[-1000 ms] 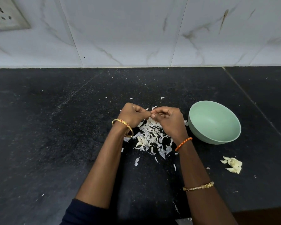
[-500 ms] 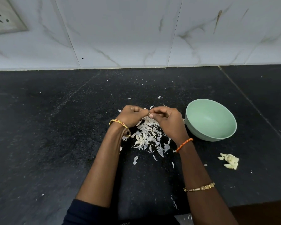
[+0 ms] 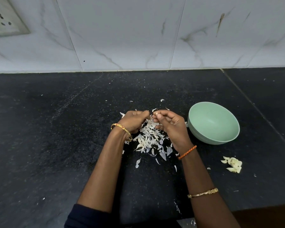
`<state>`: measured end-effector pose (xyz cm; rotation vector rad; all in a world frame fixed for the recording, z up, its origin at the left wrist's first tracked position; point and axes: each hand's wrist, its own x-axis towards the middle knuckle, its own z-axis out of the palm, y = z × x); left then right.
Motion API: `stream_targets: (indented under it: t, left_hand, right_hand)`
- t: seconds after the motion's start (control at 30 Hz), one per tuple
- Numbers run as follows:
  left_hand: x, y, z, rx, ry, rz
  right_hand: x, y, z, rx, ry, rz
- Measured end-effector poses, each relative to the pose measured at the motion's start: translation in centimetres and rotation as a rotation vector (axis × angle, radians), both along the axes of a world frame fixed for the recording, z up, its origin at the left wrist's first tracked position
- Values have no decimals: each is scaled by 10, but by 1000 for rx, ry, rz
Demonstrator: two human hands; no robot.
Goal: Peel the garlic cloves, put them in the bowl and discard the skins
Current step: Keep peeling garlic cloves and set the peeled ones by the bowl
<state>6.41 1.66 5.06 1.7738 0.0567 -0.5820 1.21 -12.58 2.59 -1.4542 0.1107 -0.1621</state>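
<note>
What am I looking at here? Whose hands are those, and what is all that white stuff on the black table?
There is no machine here. A person wears a camera on their head, so you look down at their own two hands. The left hand and the right hand meet fingertip to fingertip, pinching something small and pale between them, probably a garlic clove being peeled; it is mostly hidden. Under the hands, on the black counter, lies a pile of white garlic skins. To the right stands a green bowl, which looks empty. Nearer the person, to the right, a few garlic cloves lie on the counter.
</note>
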Motion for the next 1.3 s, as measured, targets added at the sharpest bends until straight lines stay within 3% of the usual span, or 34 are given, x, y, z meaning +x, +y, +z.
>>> stream_targets:
  t: [0.23, 0.47, 0.8, 1.3]
  left_hand:
    - [-4, -1, 6, -75, -203, 25]
    - [-3, -2, 1, -9, -307, -10]
    - [-1, -1, -5, -63, -320, -78]
    - [-1, -2, -10, 66, -480, -179]
  right_hand:
    - [-1, -9, 0, 17, 57, 41]
    - [-1, -10, 2, 69, 151, 69]
    - [-1, -12, 5, 178, 186, 57]
    - [0, -10, 8, 376, 350, 59]
